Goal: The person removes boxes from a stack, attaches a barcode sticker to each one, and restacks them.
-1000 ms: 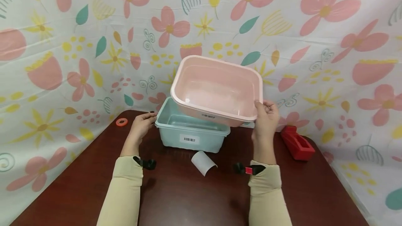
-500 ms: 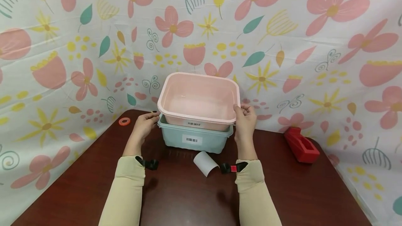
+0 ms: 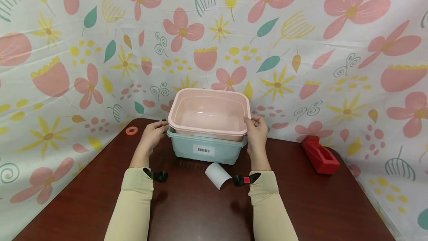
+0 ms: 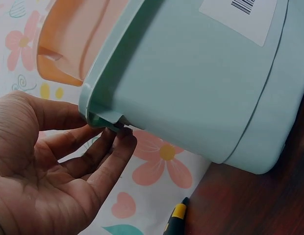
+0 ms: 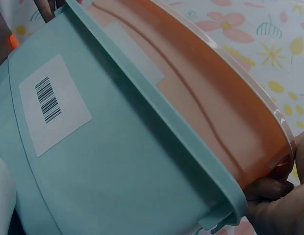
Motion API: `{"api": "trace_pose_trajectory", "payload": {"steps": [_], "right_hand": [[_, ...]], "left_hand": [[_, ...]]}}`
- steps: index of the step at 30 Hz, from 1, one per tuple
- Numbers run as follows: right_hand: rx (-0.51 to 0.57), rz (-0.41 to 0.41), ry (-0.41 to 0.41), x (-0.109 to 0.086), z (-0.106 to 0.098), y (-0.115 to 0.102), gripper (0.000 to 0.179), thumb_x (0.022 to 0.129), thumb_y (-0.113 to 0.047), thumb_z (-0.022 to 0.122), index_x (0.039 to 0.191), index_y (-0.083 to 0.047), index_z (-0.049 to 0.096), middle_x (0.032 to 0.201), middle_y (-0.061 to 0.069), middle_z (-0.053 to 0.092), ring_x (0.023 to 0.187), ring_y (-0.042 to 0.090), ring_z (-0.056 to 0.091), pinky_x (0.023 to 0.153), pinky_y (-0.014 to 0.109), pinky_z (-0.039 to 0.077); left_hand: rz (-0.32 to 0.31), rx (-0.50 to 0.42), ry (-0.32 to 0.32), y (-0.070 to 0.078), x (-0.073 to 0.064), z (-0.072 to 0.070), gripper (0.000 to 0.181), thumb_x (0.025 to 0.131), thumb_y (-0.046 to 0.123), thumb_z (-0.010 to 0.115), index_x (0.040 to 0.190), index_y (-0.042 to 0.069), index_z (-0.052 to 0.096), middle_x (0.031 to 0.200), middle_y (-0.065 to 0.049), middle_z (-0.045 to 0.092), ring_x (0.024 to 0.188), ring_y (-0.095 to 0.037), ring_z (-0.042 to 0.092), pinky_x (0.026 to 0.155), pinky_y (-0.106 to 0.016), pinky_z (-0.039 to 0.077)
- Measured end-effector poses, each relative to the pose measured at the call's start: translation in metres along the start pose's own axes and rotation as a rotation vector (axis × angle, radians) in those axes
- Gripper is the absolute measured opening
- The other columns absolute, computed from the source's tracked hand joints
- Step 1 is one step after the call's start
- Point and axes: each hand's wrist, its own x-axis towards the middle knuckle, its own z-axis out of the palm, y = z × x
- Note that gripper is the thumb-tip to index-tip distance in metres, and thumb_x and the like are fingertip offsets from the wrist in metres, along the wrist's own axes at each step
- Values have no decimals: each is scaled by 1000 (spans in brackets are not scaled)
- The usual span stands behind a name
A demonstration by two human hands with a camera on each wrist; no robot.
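A pink plastic basin (image 3: 210,116) sits partly nested in a light teal plastic basin (image 3: 180,148), which stands on the dark table and bears a white barcode label (image 3: 204,150). My left hand (image 3: 151,137) pinches the teal basin's rim at its left end; in the left wrist view the fingers curl under that rim. My right hand (image 3: 258,134) grips the pink basin's right end by the rim, thumb on the inner side. In the right wrist view, the pink wall (image 5: 191,83) rises above the teal rim, and the fingers are partly hidden beneath the pink rim.
A curved white sheet (image 3: 217,175) lies in front of the basins. At the right stands a red tape dispenser (image 3: 320,157), at the far left lies an orange ring (image 3: 132,131). A dark pen-like item with a yellow band (image 4: 178,213) shows beside the teal basin. Floral cloth (image 3: 214,29) hangs behind.
The right hand has brought the pink basin left and down, from tilted above the teal basin to sitting lower inside it. My left hand has stayed at the teal rim.
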Motion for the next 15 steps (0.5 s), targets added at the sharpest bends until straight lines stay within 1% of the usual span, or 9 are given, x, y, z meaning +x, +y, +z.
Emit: {"api": "trace_pose_trajectory", "payload": {"steps": [4, 11, 15], "right_hand": [[-34, -3, 0, 0, 1, 3, 18, 95, -15, 69, 105, -3, 59, 75, 0, 55, 62, 9, 50, 54, 19, 43], [-55, -9, 2, 3, 1, 7, 18, 95, -15, 69, 105, -3, 59, 72, -2, 54, 62, 9, 49, 54, 19, 41], [-83, -19, -4, 3, 0, 7, 21, 95, -17, 69, 106, -3, 60, 71, -3, 53, 60, 8, 47, 53, 19, 39]], "left_hand": [[6, -1, -5, 0, -1, -1, 42, 105, 16, 53, 142, -4, 52, 159, -18, 33, 133, -35, 50, 108, -50, 41], [7, 3, -13, 1, -2, -1, 42, 105, 15, 52, 142, -4, 52, 159, -19, 33, 134, -35, 49, 108, -48, 41], [6, 4, -20, 1, -1, -1, 43, 105, 15, 51, 143, -5, 51, 160, -19, 29, 135, -35, 48, 109, -48, 41]]}}
